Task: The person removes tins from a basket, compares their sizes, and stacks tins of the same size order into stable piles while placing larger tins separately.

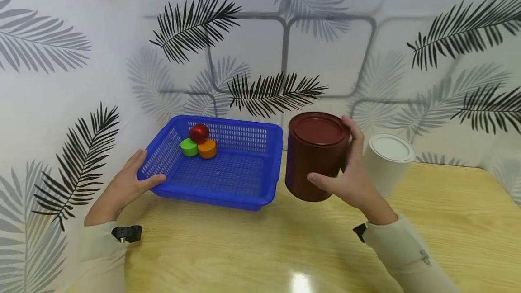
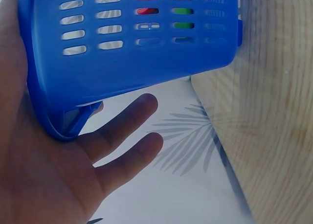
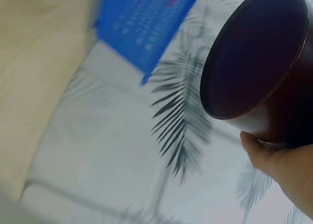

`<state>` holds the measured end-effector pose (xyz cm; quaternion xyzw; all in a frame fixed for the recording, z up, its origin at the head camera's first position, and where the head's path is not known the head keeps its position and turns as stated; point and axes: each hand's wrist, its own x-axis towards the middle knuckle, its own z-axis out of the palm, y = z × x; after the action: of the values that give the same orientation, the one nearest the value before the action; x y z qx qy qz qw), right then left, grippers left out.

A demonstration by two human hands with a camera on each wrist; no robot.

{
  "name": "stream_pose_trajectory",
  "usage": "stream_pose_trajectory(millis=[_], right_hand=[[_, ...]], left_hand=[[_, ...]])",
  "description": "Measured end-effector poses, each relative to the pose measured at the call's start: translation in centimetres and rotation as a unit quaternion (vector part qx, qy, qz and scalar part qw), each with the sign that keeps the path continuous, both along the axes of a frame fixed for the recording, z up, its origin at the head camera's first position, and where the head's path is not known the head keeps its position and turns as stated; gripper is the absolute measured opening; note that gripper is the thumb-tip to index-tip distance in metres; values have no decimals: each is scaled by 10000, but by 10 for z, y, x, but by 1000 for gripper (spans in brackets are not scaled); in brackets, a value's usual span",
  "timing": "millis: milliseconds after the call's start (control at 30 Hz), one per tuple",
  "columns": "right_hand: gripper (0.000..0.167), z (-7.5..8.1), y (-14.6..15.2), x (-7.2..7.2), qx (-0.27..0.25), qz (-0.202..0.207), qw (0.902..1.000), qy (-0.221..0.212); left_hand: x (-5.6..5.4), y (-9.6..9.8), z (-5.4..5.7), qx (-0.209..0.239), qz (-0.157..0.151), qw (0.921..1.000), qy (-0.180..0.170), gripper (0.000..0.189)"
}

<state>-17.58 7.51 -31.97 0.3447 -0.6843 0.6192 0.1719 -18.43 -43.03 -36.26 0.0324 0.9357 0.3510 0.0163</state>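
A blue plastic basket (image 1: 220, 197) with slotted walls stands on the left of the table. My left hand (image 1: 124, 186) holds its near left corner, thumb over the rim; in the left wrist view two fingers (image 2: 129, 158) stretch out below the rim. A dark red, lidded can (image 1: 311, 166) is in my right hand (image 1: 348, 175), thumb on its near side and fingers around its right side. It is off the table, its underside (image 3: 257, 53) showing in the right wrist view.
Inside the basket's far left corner, a shiny red round piece (image 1: 199, 133) rests on a green piece (image 1: 189, 147) and an orange piece (image 1: 207, 148). A white lidded can (image 1: 386, 164) stands right of my right hand. Behind the wooden table (image 1: 228, 248) is a leaf-patterned wall (image 1: 252, 58).
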Motion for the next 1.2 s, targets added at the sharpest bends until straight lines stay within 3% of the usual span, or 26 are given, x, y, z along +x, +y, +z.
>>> stream_pose_trajectory(millis=[200, 333, 500, 633, 900, 1200], right_hand=[[115, -28, 34, 17, 26, -39, 9995, -310], [115, -38, 56, 22, 319, -227, 9987, -322], [117, -49, 84, 31, 735, -782, 9939, -253], [121, -57, 103, 41, 759, -1109, 9907, -221], [125, -72, 142, 60, 1152, -1443, 9815, -506], [129, -81, 176, 78, 1802, -1832, 9632, -785]], left_hand=[[14, -14, -5, -197, -41, 9998, 15, 106], [15, -19, -3, -339, -81, 9993, 103, 105], [11, -19, -3, -388, -113, 9992, 42, 105], [7, -17, -1, -433, -132, 9990, -11, 104], [-4, -11, 1, -530, -209, 9984, -68, 105], [-12, -1, 1, -690, -380, 9967, -187, 104]])
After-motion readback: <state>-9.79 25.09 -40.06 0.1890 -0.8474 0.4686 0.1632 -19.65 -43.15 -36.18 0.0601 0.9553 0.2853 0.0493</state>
